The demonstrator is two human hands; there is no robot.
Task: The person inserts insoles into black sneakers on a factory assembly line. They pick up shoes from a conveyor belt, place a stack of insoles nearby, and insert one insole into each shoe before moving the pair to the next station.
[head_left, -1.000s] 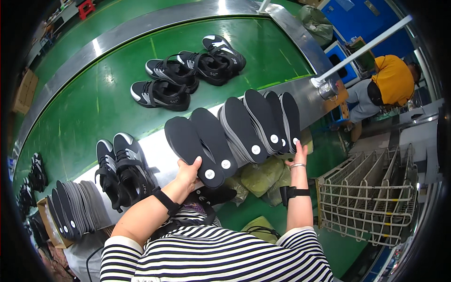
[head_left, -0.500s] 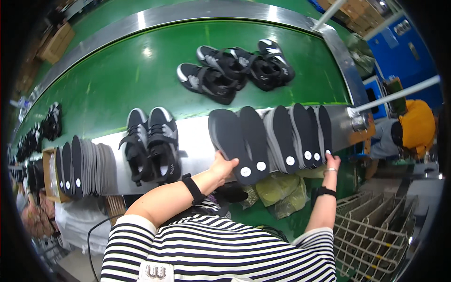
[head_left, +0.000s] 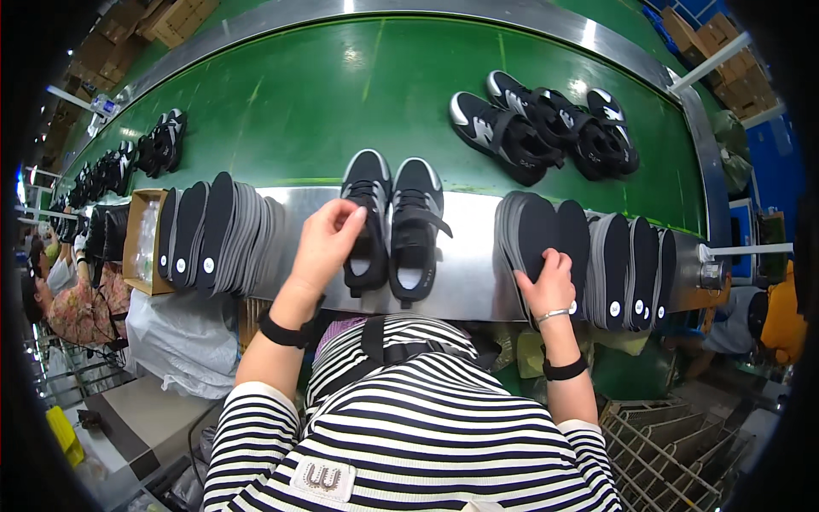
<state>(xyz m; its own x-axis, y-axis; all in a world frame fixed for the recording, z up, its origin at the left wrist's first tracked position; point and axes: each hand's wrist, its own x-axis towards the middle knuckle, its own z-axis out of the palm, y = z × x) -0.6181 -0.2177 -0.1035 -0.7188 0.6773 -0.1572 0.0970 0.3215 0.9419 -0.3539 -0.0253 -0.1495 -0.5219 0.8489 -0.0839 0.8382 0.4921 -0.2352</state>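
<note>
Cardboard box [head_left: 133,239] holding clear plastic [head_left: 150,243]; insoles [head_left: 223,235] stacked just beside.

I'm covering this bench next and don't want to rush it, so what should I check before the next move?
1. Left shoe and right shoe upright, toes pointing away from the person: ok.
2. Strap of the right shoe lying flat: not ok; its end sticks out to the side.
3. Left hand off the left shoe: cannot tell; the fingertips overlap it in this view.
4. Right hand at the insoles nearest the shoes: ok.
5. Right grip on just one insole: cannot tell.
6. Shoes and those insoles apart: ok; a strip of bench shows between.
</note>
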